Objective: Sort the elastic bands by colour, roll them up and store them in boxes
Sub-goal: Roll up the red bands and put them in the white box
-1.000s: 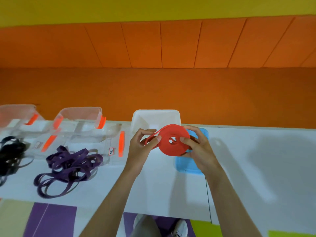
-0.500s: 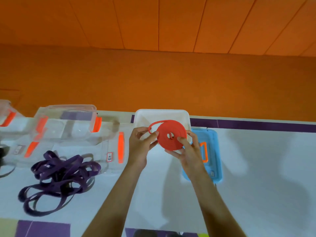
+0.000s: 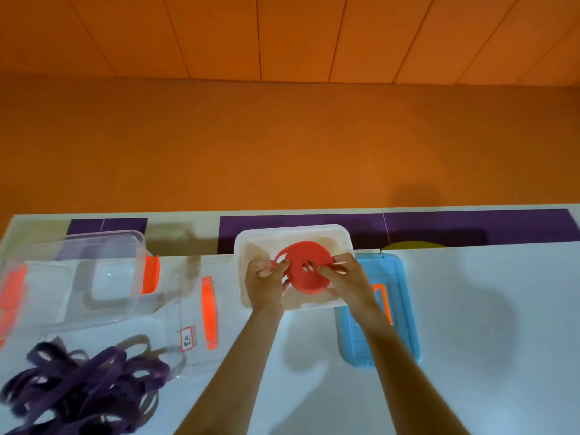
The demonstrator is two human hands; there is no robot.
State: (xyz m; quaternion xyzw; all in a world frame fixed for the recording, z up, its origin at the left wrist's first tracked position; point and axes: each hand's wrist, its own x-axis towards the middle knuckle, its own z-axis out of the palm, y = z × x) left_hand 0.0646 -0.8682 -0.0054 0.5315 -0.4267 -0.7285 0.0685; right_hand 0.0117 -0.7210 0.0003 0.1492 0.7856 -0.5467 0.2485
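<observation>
Left hand (image 3: 266,284) and right hand (image 3: 348,281) pinch the red band roll (image 3: 309,274) over the white box (image 3: 251,246). It seems light, soft and springy; better to squeeze its edges.

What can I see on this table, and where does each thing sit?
red band roll: one, red, held over the white box
white box: one, white, open, far middle of the table
blue lid: one, light blue, flat, right of the white box
clear box: one, see-through with orange latches, far left
clear lid: one, see-through with orange handle, beside the clear box
purple bands: tangled pile, purple, near left
table: one, white
left hand: grips the roll's left edge
right hand: grips its right edge
</observation>
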